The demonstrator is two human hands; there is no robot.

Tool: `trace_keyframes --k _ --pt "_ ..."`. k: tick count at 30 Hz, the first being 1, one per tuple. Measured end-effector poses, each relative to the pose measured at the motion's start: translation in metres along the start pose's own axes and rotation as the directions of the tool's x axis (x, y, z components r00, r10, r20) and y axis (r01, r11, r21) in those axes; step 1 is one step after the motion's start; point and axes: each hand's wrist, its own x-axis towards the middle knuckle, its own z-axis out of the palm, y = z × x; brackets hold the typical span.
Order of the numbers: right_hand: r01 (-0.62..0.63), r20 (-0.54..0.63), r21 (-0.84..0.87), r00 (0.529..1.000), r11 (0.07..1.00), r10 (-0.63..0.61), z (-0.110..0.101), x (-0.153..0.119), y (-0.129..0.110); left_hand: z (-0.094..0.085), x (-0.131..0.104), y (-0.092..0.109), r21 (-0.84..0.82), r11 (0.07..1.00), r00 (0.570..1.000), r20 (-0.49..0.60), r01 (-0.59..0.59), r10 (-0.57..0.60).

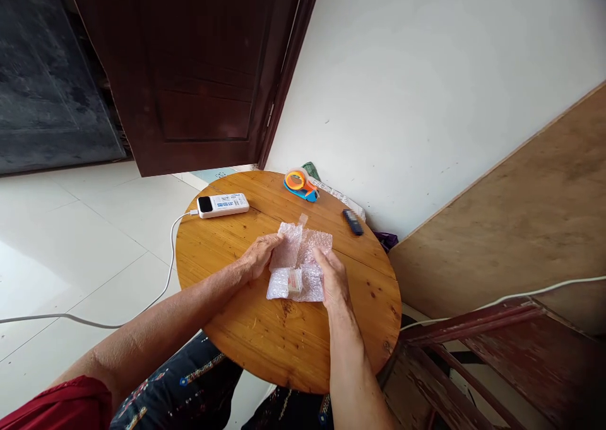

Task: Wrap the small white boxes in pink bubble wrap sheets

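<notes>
Red sleeve fabric [66,408] is covering the upper left arm at the near edge of the view, and dark patterned trousers [184,379] are showing below the round wooden table [246,335]. Both forearms are reaching forward over the tabletop toward a flat piece of bubble wrap [307,272], which is lying near the middle of the table between the two hands. The left hand [260,255] is holding the left edge of the wrap, its thumb pressing near the upper left corner; its other fingers are mostly hiding from view, so their exact spacing cannot be told. The right hand [334,277] is gripping the right edge, its thumb lying over the upper face and its remaining fingers curling along the side. A clear strip [303,219] is projecting from the top edge of the wrap, and a beige patch [294,281] with reddish marks is showing in the lower part; whether it is sitting above or beneath the film cannot be told. Beyond the left hand, a white cable [171,266] is entering the left end of a white device [227,206]. An orange-and-blue tape dispenser [303,187] is resting near the far rim, and a dark, pixelated object [353,222] is lying near the right rim.
</notes>
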Motion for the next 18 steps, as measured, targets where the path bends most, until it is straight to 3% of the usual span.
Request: trace_keyframes --k 2,4,7,9,12,14,18 --pt "-0.123 0.025 0.103 0.992 0.987 0.121 0.001 -0.001 -0.001 -0.001 -0.001 0.004 -0.022 1.000 0.999 0.030 0.014 -0.013" --pt "-0.166 0.021 0.135 0.986 0.977 0.165 0.002 -0.002 -0.001 -0.003 -0.003 0.010 -0.005 1.000 1.000 -0.023 -0.021 0.021" --pt "-0.156 0.016 0.168 0.988 0.973 0.155 0.002 -0.001 -0.004 -0.007 -0.008 0.021 0.153 0.971 0.960 -0.186 -0.183 0.210" --pt "-0.163 0.067 0.224 0.986 0.961 0.152 0.002 -0.003 -0.007 -0.008 -0.012 0.026 0.274 0.930 0.945 -0.145 -0.246 0.293" --pt "-0.219 0.217 0.313 0.964 0.924 0.155 0.004 -0.008 -0.012 -0.003 -0.018 0.025 0.400 0.884 0.968 0.034 -0.242 0.249" --pt "-0.267 0.291 0.343 0.942 0.901 0.168 0.006 -0.012 -0.015 0.001 -0.019 0.020 0.425 0.876 0.973 0.081 -0.228 0.215" --pt "-0.305 0.289 0.409 0.937 0.860 0.196 0.007 -0.012 -0.012 0.004 -0.014 0.012 0.159 0.982 0.991 0.095 -0.105 0.090"
